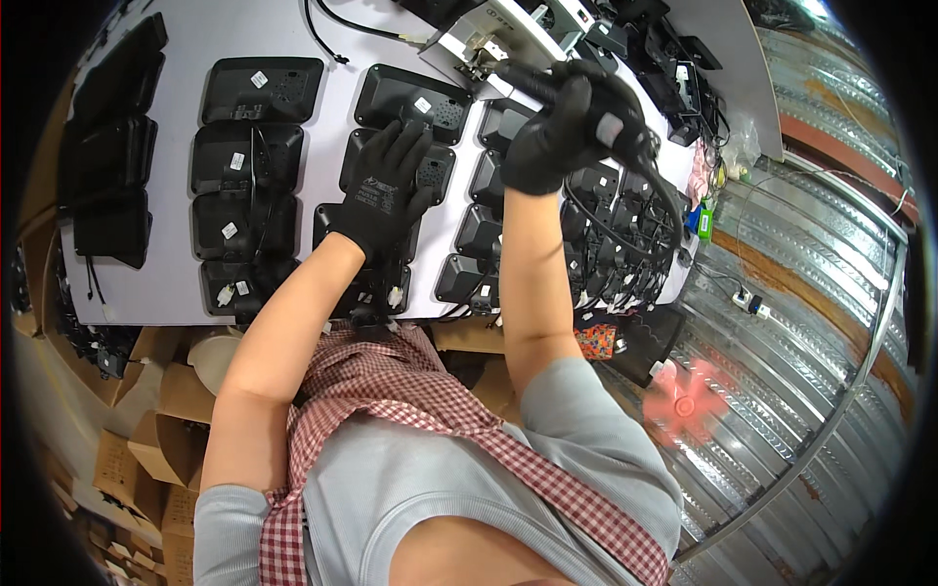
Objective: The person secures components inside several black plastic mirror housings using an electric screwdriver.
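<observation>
My left hand (pixel 384 190), in a black glove, lies with fingers spread over a black flat device (pixel 439 174) in the middle column on the table. It seems to rest on the casing; whether it presses is unclear. My right hand (pixel 555 140), also gloved in black, is closed around a thick bundled black cable (pixel 640 146) bearing a small pale label. From that hand a thick black cylindrical piece (pixel 525 80) runs to the metal part of a white-and-silver machine (pixel 493 41) at the table's back. Its far end is hard to make out there.
Rows of similar black devices (pixel 262 90) cover the white table (pixel 176 293), with more stacked at the left edge (pixel 112 156). Tangled cables (pixel 625 254) lie at the right. Cardboard boxes (pixel 161 444) stand below left, and a red fan (pixel 684 403) is at lower right.
</observation>
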A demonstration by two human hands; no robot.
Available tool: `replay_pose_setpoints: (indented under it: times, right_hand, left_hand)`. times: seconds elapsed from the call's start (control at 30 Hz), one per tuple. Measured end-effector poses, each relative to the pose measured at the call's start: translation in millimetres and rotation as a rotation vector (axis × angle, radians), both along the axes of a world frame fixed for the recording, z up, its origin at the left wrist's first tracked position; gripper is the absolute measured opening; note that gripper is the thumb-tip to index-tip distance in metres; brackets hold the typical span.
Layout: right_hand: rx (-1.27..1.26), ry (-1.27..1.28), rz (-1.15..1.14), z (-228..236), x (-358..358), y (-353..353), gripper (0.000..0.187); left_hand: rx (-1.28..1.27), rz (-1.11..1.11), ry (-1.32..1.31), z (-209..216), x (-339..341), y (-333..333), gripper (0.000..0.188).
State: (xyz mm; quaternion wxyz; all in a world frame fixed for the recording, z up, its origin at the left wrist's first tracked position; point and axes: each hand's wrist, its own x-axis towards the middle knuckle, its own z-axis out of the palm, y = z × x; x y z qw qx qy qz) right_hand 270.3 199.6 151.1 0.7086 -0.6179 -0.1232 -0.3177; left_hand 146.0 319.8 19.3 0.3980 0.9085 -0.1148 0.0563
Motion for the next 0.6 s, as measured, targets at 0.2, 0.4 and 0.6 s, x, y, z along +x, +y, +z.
replay_pose_setpoints:
  times: [0.2, 0.4, 0.6]
  right_hand:
    - [-0.184, -0.001, 0.152, -38.2, 15.4, -17.8, 0.029]
    - [-0.001, 0.240, 0.295, -24.2, -42.8, 4.5, 0.026]
    - [0.000, 0.310, 0.591, -41.9, -103.0, 37.1, 0.026]
  left_hand:
    - [-0.102, 0.054, 0.057, 10.3, -23.7, -11.2, 0.074]
    - [-0.048, 0.093, 0.099, 11.9, -43.0, -26.7, 0.072]
    - [-0.202, 0.130, 0.199, 1.7, -43.8, -30.0, 0.046]
